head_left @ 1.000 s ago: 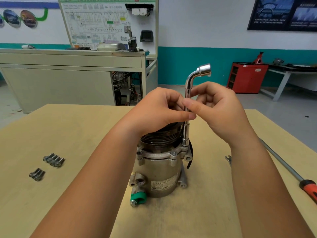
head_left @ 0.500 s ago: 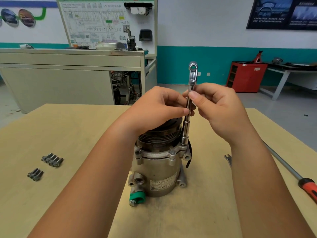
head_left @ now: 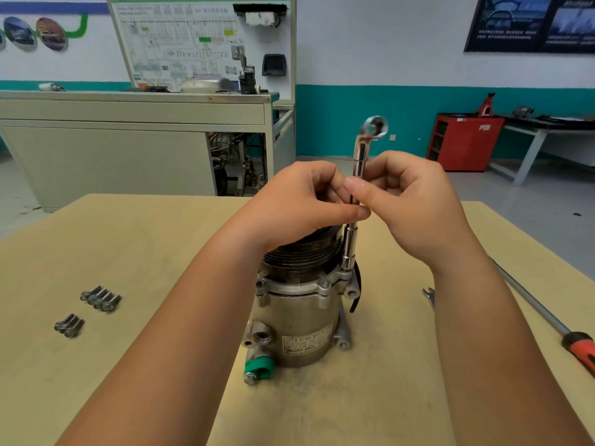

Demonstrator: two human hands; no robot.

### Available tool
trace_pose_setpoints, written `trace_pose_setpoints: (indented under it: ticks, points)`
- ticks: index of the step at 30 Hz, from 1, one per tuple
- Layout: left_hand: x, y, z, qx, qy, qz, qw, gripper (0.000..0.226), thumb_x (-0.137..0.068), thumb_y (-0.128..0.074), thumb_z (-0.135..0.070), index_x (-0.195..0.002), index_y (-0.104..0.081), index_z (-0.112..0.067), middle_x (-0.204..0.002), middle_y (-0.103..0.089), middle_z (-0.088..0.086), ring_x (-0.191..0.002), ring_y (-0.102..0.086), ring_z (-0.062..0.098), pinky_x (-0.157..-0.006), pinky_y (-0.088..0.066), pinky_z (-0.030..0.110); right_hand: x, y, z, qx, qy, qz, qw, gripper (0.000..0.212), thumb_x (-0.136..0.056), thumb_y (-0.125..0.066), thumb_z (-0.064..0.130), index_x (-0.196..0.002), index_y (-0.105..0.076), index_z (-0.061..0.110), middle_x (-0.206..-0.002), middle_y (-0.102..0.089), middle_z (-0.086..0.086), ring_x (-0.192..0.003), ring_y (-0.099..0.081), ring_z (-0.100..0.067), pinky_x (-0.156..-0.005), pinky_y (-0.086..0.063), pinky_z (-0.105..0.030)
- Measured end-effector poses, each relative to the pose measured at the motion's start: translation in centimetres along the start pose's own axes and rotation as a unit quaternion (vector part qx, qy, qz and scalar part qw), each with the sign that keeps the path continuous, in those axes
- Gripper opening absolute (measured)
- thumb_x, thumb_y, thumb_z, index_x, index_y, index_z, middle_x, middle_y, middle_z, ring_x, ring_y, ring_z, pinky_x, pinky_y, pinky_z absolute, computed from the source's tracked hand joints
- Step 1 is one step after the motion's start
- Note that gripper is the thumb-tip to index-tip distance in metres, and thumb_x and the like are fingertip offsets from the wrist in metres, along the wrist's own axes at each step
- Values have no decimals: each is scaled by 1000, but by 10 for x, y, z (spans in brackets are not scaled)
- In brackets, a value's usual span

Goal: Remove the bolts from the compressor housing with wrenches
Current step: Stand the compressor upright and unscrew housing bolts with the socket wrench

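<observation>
Wrench (head_left: 348, 247) atop housing (head_left: 296, 317) — between left hand (head_left: 299, 204), right hand (head_left: 415, 204)

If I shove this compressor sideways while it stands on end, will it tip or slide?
The compressor looks like cast metal, so it is probably heavy for its size and rigid. It stands upright on a broad end on the table, so a low push would likely slide it; a push near the pulley on top might tip it.
</observation>
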State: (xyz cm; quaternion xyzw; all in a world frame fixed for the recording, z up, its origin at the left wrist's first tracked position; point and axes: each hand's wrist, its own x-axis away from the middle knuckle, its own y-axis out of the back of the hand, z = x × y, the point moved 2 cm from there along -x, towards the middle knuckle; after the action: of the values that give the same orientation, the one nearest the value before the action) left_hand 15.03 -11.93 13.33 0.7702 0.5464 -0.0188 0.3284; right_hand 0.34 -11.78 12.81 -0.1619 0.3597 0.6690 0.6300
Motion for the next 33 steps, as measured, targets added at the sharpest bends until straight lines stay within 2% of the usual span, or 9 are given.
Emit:
trace_pose_setpoints:
  ticks: [3, 5, 11, 15, 18, 21, 26, 30, 33]
  points:
    - [1, 2, -4, 6, 9, 1, 1000, 15, -84, -70, -10, -96, -68, -2, -88, -71, 13, -85, -66, 30, -93, -51, 48, 1, 0, 3, 9, 5, 45, 999, 10, -84, -55, 28, -82, -62, 20, -51, -52, 17, -50, -49, 2, -50, -35, -7]
    - [2, 3, -5, 8, 10, 6, 1000, 13, -86, -65, -5, -98, -71, -3, -96, -71, 19, -97, -64, 35, -97, -46, 53, 1, 0, 2, 6, -1, 51, 999, 20, -84, -52, 27, -89, -65, 13, -50, -53, 17, -49, -49, 1, -49, -35, -7]
    - [2, 4, -2, -2, 8, 2, 1000, 4, -84, -68, -7, -86, -71, -7, -89, -70, 20, -90, -64, 39, -94, -49, 50, -1, 0, 1, -10, -5, 24, 1000, 9, -80, -57, 31, -85, -62, 25, -50, -53, 17, -48, -48, 3, -49, -34, -6]
    - [0, 2, 0, -3, 7, 4, 1000, 11, -81, -72, -11, -86, -67, -3, -68, -62, -5, -68, -56, 12, -72, -49, 29, -1, 4, -2, -12, -6, -1, 1000, 13, -74, -71, 33, -75, -59, 29, -53, -56, 15, -51, -48, 3, -50, -38, -9]
    - [-1, 0, 0, -3, 9, 3, 1000, 19, -79, -74, -12, -70, -58, -17, -61, -54, -12, -63, -49, 7, -63, -41, 19, 0, 1, -3, -9, -15, -6, 1000, 18, -67, -74, 35, -72, -58, 28, -55, -56, 8, -55, -50, -7, -52, -44, -19]
    - [0, -1, -1, -3, 7, 5, 1000, 14, -78, -75, -14, -79, -62, -11, -67, -56, -5, -67, -52, 10, -67, -44, 23, -1, -1, -3, -6, -10, -9, 1000, 13, -72, -69, 32, -71, -57, 26, -59, -60, -1, -57, -53, -9, -54, -46, -24]
    - [2, 2, -3, 14, 11, 10, 1000, 18, -87, -64, -3, -104, -69, 0, -97, -73, 12, -95, -67, 25, -97, -49, 37, 0, -3, -1, 6, 9, 39, 999, 13, -86, -55, 28, -92, -65, 24, -70, -59, 12, -55, -51, 6, -52, -36, -6]
    - [3, 3, -4, 16, 8, 13, 1000, 21, -77, -64, -20, -95, -74, -14, -96, -74, 4, -98, -67, 18, -101, -46, 42, -1, -1, 0, 18, 3, 50, 999, 12, -85, -52, 33, -91, -63, 33, -78, -60, 13, -59, -50, 6, -57, -35, -9]
    - [2, 4, -3, 20, 1, 5, 1000, 15, -73, -63, -22, -83, -74, -18, -89, -73, 10, -94, -66, 28, -98, -46, 49, 0, 1, 1, 8, 11, 46, 999, 12, -85, -54, 28, -91, -63, 35, -75, -59, 12, -56, -51, 5, -52, -37, -6]
